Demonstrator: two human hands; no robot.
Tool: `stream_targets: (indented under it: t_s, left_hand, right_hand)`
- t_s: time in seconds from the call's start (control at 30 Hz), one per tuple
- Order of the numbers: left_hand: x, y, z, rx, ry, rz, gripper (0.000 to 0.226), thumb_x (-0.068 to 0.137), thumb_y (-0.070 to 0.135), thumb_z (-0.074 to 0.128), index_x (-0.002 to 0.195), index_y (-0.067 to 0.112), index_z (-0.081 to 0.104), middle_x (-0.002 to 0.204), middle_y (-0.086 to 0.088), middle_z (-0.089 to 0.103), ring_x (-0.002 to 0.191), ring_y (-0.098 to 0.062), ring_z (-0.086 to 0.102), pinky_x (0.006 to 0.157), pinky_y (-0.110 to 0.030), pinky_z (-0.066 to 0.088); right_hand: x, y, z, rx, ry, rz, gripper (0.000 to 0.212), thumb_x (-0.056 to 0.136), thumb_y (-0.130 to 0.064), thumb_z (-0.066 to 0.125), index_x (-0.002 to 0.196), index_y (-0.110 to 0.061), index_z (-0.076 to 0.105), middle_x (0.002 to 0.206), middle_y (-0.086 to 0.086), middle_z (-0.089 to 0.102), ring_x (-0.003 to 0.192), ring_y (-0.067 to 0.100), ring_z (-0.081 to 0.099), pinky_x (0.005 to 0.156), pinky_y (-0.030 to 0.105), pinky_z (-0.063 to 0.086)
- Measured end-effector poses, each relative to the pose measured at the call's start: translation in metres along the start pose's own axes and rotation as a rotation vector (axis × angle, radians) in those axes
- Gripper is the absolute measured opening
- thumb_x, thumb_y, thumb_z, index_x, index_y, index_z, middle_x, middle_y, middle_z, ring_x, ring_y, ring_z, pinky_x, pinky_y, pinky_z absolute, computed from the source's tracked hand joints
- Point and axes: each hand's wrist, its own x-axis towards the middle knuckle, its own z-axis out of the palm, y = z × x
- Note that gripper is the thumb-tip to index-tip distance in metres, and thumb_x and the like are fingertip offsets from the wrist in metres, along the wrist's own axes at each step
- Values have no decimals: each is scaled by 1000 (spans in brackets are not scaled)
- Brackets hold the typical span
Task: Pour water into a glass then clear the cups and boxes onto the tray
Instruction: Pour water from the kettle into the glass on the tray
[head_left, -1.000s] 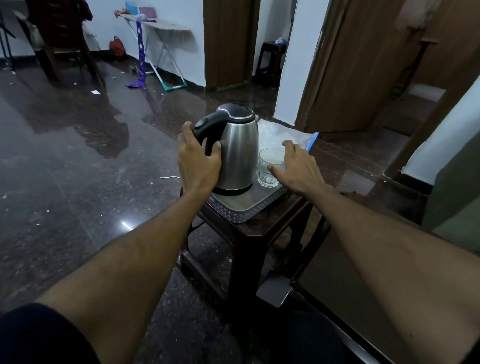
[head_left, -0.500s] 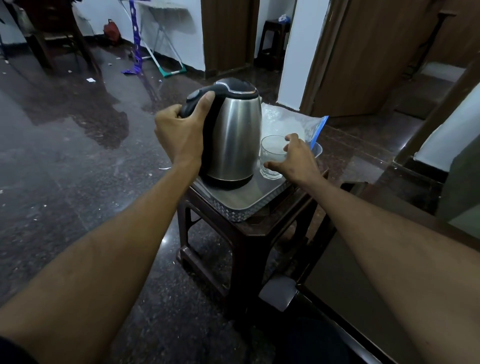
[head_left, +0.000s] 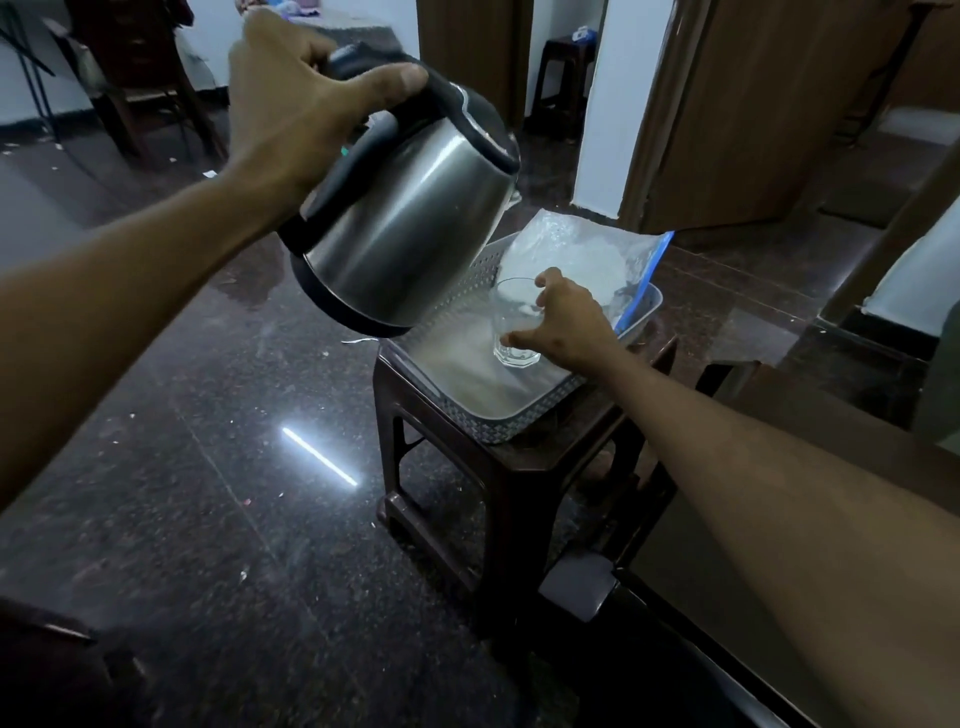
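My left hand (head_left: 296, 98) is clenched around the handle of the kettle (head_left: 400, 208), lifted clear and tilted toward two o'clock. My right hand (head_left: 563, 322) grasps the glass (head_left: 511, 322), upright on the tray (head_left: 493, 405), which sits atop the stool (head_left: 519, 478).

no legible text, kettle (head_left: 410, 208) seemingly unmarked, view dim

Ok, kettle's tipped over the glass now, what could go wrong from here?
1. The kettle is held high by the left hand, well above the glass, so the stream may miss and wet the tray.
2. The plastic bag lies right behind the glass and could get splashed.
3. The right hand grips the glass, so spill may hit its fingers.
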Motion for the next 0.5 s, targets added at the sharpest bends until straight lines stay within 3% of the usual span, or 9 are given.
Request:
stream_targets:
  t_s: [0.07,0.17,0.33,0.5]
  left_hand:
    - [0,0,-9,79,-54,39,59,79,73,75,56,22,56,52,10,53,43,-2,37,47,-25,28]
    - [1,2,-20,128,-104,78,62,80,72,73,74,10,70,68,-14,65,53,-11,47,51,-38,39]
    - [7,16,-30,162,-197,93,66,77,76,73,86,11,77,76,-13,69,58,-11,52,57,-34,42]
    - [15,27,-24,274,-289,131,76,73,82,70,109,15,78,102,-7,75,90,-23,69,84,-45,56]
  right_hand:
    - [0,-9,6,14,-8,-16,91,69,-49,88,136,-7,45,126,13,64,116,33,61,93,43,52]
    - [0,-19,13,42,-17,-34,89,69,-48,88,135,-6,45,127,14,64,117,34,60,94,45,52]
    - [-2,-21,17,92,-14,-35,91,68,-45,89,136,-5,43,128,14,64,116,34,61,93,48,53]
    - [-5,-19,19,130,21,-43,91,66,-46,91,134,-7,46,125,12,65,111,31,63,88,46,54]
